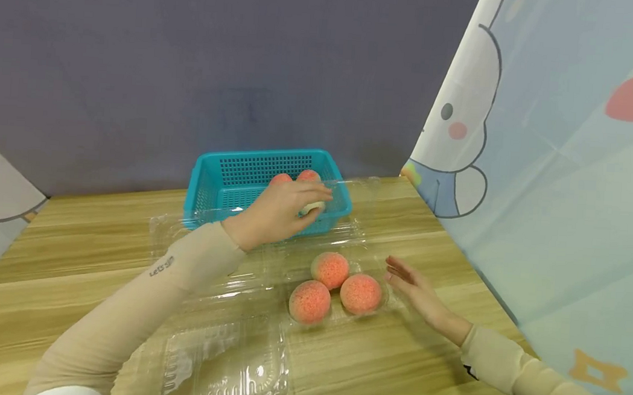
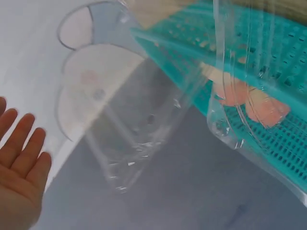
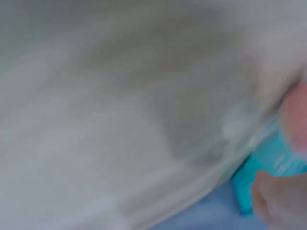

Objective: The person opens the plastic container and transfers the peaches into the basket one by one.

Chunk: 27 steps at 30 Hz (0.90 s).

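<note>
My left hand (image 1: 283, 212) reaches over the front of a teal plastic basket (image 1: 265, 154), its fingers loosely extended and its palm bare in the left wrist view. Several peach-like pink and cream balls (image 2: 266, 108) lie in the basket, partly hidden behind that hand. On the wood-grain table, three more such balls (image 1: 329, 269) sit grouped in the right half of a clear plastic container (image 1: 224, 285), whose raised clear part overlaps the basket front. Beside the container's right edge is my right hand (image 1: 414, 290), fingers straight, holding nothing. The right wrist view is blurred.
Another clear plastic tray (image 1: 224, 364) lies nearer me on the table (image 1: 68, 255). A grey-blue cloth wall (image 1: 204, 70) stands behind the basket, and a cartoon-printed curtain (image 1: 567, 195) hangs along the right side.
</note>
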Each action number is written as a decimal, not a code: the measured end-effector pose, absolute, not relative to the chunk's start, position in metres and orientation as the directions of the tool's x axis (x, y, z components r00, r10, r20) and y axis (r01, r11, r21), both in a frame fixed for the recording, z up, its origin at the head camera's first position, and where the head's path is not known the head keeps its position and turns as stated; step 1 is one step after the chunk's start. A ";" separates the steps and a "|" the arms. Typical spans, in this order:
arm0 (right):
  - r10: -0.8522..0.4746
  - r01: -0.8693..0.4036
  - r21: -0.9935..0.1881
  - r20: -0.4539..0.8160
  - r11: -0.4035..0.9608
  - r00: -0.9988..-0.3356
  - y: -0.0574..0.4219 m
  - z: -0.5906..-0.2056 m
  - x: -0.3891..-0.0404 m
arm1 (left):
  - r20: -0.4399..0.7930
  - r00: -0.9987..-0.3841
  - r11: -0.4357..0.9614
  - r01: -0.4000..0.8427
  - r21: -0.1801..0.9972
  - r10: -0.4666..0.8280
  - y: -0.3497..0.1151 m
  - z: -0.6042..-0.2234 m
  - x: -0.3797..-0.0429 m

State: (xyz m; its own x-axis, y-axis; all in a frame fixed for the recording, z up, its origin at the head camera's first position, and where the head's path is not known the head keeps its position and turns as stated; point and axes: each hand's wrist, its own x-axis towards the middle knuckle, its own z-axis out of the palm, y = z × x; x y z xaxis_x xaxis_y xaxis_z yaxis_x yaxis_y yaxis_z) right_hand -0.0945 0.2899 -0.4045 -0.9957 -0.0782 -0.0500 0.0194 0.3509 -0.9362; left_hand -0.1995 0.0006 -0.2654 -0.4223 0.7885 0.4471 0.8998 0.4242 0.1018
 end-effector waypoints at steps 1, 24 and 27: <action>-0.066 0.009 -0.933 -0.034 0.359 -0.997 0.294 -0.401 -0.101 | 0.452 -0.403 0.415 0.907 0.077 0.796 -0.003 -0.267 -0.193; -0.146 -0.104 -0.884 0.041 0.456 -0.988 0.301 -0.359 -0.286 | 0.204 -0.333 0.290 0.932 0.216 0.920 -0.049 -0.321 -0.124; -0.169 -0.094 -0.870 0.013 0.483 -0.986 0.292 -0.360 -0.294 | 0.187 -0.332 0.289 0.931 0.223 0.925 -0.052 -0.325 -0.121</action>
State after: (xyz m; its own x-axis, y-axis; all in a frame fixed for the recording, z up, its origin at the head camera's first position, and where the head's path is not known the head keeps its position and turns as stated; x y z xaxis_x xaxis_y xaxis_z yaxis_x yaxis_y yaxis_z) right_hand -0.2944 0.2923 -0.3603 -0.9856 -0.1687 0.0131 -0.0943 0.4834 -0.8703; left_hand -0.1208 -0.0523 -0.3254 -0.3319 0.9245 0.1873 0.9310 0.2890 0.2230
